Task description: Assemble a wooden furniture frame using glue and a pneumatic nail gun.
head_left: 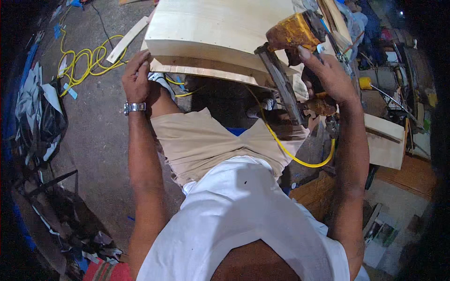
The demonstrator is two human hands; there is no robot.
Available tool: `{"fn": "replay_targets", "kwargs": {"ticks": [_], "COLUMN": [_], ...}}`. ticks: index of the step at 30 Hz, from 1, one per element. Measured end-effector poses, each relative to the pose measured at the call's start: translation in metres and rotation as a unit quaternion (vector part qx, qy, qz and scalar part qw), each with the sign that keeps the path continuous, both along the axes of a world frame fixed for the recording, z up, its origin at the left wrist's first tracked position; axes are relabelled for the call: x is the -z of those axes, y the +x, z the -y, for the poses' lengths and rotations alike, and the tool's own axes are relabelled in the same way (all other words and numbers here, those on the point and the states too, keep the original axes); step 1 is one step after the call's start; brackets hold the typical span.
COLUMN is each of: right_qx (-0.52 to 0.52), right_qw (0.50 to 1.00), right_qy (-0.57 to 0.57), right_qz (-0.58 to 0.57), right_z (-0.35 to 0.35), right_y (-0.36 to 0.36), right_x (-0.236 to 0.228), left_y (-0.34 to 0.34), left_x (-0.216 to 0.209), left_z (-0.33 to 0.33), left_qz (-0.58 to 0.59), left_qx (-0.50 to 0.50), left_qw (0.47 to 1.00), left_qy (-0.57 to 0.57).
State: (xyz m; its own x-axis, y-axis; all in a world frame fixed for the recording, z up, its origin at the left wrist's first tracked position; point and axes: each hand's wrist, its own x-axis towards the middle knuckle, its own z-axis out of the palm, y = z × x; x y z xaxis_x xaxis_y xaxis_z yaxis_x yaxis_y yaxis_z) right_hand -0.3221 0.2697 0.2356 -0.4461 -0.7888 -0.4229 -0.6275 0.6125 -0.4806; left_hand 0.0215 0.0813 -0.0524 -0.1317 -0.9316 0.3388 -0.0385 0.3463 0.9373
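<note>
A pale wooden box-like piece point(211, 23) lies in front of my knees, its near face toward me with a thinner strip of wood point(211, 68) along the lower edge. My left hand point(136, 77), a metal watch on its wrist, has its fingers curled round the near left corner. In my right hand point(330, 77) is a worn orange and black nail gun point(291, 33), gripped by the handle. Its nose and dark magazine overlap the box's right end. From its rear a yellow air hose point(317, 164) loops toward my legs.
Coiled yellow hose point(96, 58) lies on the grey floor at the far left, near a loose pale board point(128, 40). Dark and grey sheeting point(40, 112) is heaped at the left edge. On the right are tools, wood scraps and a pale wooden piece point(385, 143).
</note>
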Motion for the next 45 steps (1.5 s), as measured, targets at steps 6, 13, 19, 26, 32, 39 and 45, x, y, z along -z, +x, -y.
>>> {"fn": "replay_targets", "kwargs": {"ticks": [6,13,19,26,32,39,45], "right_qx": [-0.090,-0.015,-0.098,-0.149,-0.177,-0.156,-0.080], "right_qw": [0.995,0.996,0.906,0.919,0.896,0.867,0.898], "right_qy": [-0.031,-0.030,0.061,-0.023,-0.117,-0.231,-0.206], "right_qz": [-0.011,-0.085,-0.408,-0.365,-0.390,-0.413,-0.380], "right_z": [-0.005,-0.065,-0.128,-0.166,-0.163,-0.134,-0.142], "right_y": [-0.002,-0.083,-0.152,-0.151,-0.176,-0.200,-0.184], "right_x": [-0.009,-0.036,0.030,0.091,0.127,0.152,0.172], "left_y": [0.000,0.005,-0.001,-0.002,0.007,-0.034,-0.056], "left_x": [-0.001,-0.005,-0.008,-0.008,-0.056,-0.122,-0.084], "left_z": [0.000,-0.006,-0.007,0.005,0.037,0.118,0.153], "left_qz": [0.013,0.078,0.031,-0.039,-0.005,0.150,0.291], "left_qx": [-0.011,-0.027,-0.043,-0.033,-0.054,0.017,0.201], "left_qw": [1.000,0.997,0.993,0.988,0.980,0.937,0.921], "left_qy": [0.016,-0.004,0.101,0.144,0.193,0.316,0.165]}}
